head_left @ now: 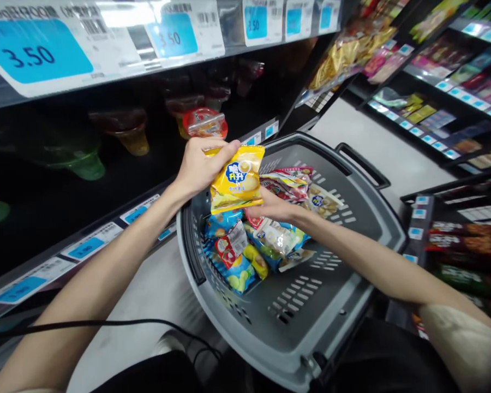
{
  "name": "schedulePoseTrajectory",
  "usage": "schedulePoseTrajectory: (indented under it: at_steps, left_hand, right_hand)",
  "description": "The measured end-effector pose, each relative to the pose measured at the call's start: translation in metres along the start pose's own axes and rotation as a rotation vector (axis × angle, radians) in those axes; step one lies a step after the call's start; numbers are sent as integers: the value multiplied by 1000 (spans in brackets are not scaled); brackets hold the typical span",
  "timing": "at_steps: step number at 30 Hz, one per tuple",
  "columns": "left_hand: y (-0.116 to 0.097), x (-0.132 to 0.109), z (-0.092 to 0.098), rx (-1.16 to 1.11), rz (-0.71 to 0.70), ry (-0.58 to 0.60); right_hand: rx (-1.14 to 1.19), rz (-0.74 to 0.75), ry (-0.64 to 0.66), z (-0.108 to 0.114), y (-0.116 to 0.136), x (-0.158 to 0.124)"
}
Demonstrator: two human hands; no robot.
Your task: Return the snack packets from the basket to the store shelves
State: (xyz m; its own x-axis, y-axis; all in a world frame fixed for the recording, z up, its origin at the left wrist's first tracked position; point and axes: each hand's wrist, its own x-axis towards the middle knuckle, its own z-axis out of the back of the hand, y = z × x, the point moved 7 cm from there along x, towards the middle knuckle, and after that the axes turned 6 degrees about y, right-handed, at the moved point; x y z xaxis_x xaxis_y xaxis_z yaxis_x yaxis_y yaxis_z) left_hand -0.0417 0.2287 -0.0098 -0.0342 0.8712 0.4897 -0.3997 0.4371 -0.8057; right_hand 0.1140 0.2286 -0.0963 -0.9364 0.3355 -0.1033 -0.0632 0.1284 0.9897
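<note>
My left hand [200,164] pinches the top edge of a yellow snack packet [237,180], fingers closed over it. From below, my right hand [272,206] grips the same packet's bottom edge. The packet hangs upright just above a grey shopping basket [335,284]. Several snack packets [249,245] in blue, red and white lie in the basket's left half under my hands.
A dark shelf on the left carries jelly cups [204,123] and blue 3.50 price tags [36,54]. Packaged goods fill the shelves [454,71] at right and upper right. A black cable [106,325] runs under my left arm. Pale floor shows beyond the basket.
</note>
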Motion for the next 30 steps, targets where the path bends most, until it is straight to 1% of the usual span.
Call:
schedulePoseTrajectory:
  at_steps: [2,5,7,10,11,13,18,20,25,30]
  left_hand:
    - [4,1,0,-39,17,2]
    - [10,1,-1,-78,60,36]
    - [12,1,-5,-97,88,113]
    - [13,0,-16,-105,125,256]
    - [14,0,-19,-100,134,288]
    - [15,0,-22,-88,141,314]
    - [19,3,-23,-101,108,271]
    - [22,5,-23,-125,111,263]
    - [24,5,-20,-117,102,227]
    - [24,4,-16,-94,64,176]
  right_hand:
    - [87,42,7,2,9,-2]
    - [155,37,-56,5,16,-2]
    - [147,21,-156,8,17,-1]
    - [84,42,-359,17,18,2]
    - [65,57,-420,19,17,2]
    - [39,94,-527,25,16,1]
    - [-46,205,-801,45,16,-12]
    - [-77,224,-867,52,16,-17]
    - [-131,217,-853,55,17,-17]
    - [-181,245,-926,50,22,-21]
